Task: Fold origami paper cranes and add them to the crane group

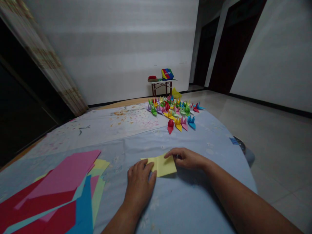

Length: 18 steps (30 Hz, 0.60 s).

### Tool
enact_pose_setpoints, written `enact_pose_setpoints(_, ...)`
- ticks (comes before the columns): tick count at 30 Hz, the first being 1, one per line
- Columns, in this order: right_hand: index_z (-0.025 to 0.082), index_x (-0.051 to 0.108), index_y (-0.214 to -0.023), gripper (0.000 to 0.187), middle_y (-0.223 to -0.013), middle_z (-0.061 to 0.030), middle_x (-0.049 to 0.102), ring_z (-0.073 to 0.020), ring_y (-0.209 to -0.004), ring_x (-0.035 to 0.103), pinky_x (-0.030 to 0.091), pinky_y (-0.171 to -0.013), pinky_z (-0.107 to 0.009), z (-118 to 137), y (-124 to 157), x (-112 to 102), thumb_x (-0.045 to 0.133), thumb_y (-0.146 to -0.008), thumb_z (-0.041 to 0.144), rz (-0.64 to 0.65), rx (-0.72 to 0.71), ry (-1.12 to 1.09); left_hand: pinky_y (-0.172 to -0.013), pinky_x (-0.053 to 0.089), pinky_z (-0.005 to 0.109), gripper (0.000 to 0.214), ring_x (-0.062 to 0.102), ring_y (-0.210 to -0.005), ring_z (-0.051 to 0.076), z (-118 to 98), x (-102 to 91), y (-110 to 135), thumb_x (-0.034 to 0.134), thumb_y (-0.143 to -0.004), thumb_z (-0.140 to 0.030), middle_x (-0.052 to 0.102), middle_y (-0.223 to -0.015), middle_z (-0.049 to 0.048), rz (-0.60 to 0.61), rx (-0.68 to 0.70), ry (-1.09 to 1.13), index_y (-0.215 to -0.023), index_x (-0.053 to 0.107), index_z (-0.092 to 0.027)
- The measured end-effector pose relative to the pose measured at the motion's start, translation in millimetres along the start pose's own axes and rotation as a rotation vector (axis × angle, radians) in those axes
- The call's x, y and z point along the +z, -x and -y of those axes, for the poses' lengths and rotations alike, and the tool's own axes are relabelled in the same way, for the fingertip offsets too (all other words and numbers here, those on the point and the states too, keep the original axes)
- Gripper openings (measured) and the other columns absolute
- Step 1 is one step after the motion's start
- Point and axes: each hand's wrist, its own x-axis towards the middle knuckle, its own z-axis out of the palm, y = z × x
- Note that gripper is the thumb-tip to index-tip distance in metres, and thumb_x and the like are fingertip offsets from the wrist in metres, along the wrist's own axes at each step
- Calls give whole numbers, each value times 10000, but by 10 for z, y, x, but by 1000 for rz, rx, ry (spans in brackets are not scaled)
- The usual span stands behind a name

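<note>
Table (pixel 192 204), paper cranes (pixel 167 106) beyond, sheets (pixel 64 175), left hand (pixel 139 182) flat, right hand (pixel 188 158) pinching yellow paper (pixel 165 166)

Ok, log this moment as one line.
left hand on creased yellow paper rectangle | right hand touching its right part | beyond: multicoloured folded-paper figures | left: overlapping coloured paper sheets

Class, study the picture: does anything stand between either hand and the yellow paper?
Nothing visible does. The left hand rests on the left part of the yellow paper, and the right hand touches its right part. The coloured sheets lie off to the left.
</note>
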Motion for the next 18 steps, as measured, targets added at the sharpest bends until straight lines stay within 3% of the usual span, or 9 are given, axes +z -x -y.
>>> enact_pose_setpoints(5, 250, 653, -1002, 430, -1035, -48, 552, -167, -981, 482, 377, -876, -299, 7, 25, -73, 496, -685, 6, 4, -119, 228, -934, 308, 441, 273, 465, -1098, 230, -6, -3, 0, 482, -824, -282, 570, -1133, 75, 16, -9, -4, -1074, 577, -228)
enact_pose_setpoints(10, 313, 678, -930, 226, -1228, -30, 490, -241, -1168, 342, 277, -963, -432, 0, 26, -84, 621, -743, 199, -56, -121, 356, -949, 279, 461, 263, 478, -1085, 234, -27, -19, -8, 498, -812, -266, 583, -1118, 75, 9, -11, -12, -1055, 591, -230)
enact_pose_setpoints(13, 311, 685, -901, 162, -1286, -9, 465, -261, -1234, 262, 236, -982, -455, -42, -1, -75, 638, -748, 288, -71, -133, 339, -955, 268, 470, 263, 479, -1086, 238, -41, -32, -5, 499, -810, -264, 584, -1123, 75, 11, -13, -16, -1053, 596, -236)
enact_pose_setpoints(15, 298, 692, -874, 155, -1219, -14, 532, -256, -1210, 306, 247, -976, -433, -77, -36, -53, 650, -733, 346, -86, -127, 292, -959, 263, 472, 266, 477, -1091, 238, -48, -38, -1, 496, -813, -265, 581, -1130, 76, 16, -18, -20, -1058, 596, -237)
enact_pose_setpoints(18, 266, 697, -849, 202, -951, -26, 656, -221, -1045, 466, 316, -911, -365, -113, -108, 13, 641, -725, 414, -133, -74, 216, -963, 257, 472, 265, 473, -1097, 237, -58, -39, -1, 495, -814, -262, 580, -1134, 74, 19, -32, -20, -1057, 597, -241)
